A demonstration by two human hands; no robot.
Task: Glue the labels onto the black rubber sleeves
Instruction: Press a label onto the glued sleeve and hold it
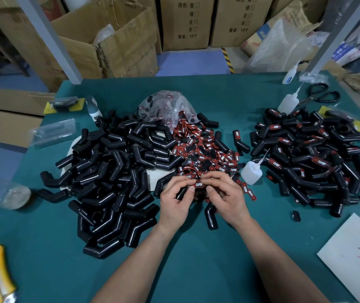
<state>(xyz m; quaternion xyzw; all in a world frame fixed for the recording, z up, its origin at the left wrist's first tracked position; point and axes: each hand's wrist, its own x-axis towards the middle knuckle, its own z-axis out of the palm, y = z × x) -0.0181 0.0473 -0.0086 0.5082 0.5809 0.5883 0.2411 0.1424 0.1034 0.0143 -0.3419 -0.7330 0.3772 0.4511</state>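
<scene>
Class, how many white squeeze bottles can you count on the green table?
3 bottles: one sits right of the label heap, one beside the scissors, one further back by the grey post. More may be hidden under the piles.

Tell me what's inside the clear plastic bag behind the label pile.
Through the crumpled clear plastic bag, red-and-black labels show, spilling from its mouth into the label pile. Folds and glare hide the rest of its contents, and whatever lies under the bag is covered.
</scene>
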